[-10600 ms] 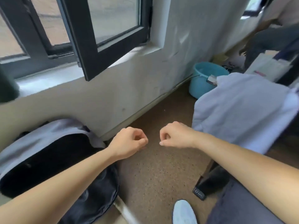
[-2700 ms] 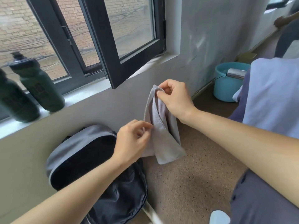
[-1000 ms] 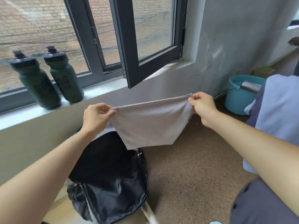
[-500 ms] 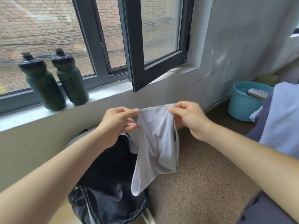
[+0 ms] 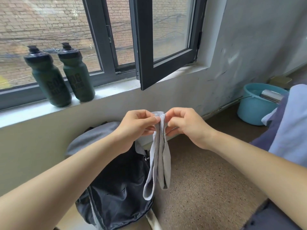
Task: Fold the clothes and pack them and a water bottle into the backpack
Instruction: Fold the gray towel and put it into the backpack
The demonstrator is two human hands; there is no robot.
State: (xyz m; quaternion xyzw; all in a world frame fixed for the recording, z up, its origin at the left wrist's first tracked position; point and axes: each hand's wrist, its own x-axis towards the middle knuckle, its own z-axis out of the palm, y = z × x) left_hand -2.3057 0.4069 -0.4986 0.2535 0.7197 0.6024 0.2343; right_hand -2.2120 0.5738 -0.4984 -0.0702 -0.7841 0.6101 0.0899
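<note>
A small grey garment [image 5: 160, 156] hangs folded in half in mid-air, its top edge pinched between my left hand [image 5: 137, 125] and my right hand [image 5: 184, 124], which nearly touch. Below it the black and grey backpack [image 5: 116, 188] lies open on the floor against the wall. Two dark green water bottles stand side by side on the windowsill, one [image 5: 47, 77] at the left, the other [image 5: 76, 73] just right of it. More pale blue and purple clothes [image 5: 292, 127] lie piled at the right edge.
An open dark window sash [image 5: 166, 40] juts into the room above my hands. A blue bucket [image 5: 255, 105] with a metal object in it stands by the wall at the right. Brown speckled floor [image 5: 207, 188] lies below my right arm.
My hands have come together, bringing the garment's two upper corners to meet, so the cloth that was stretched wide now hangs as a narrow doubled strip.
</note>
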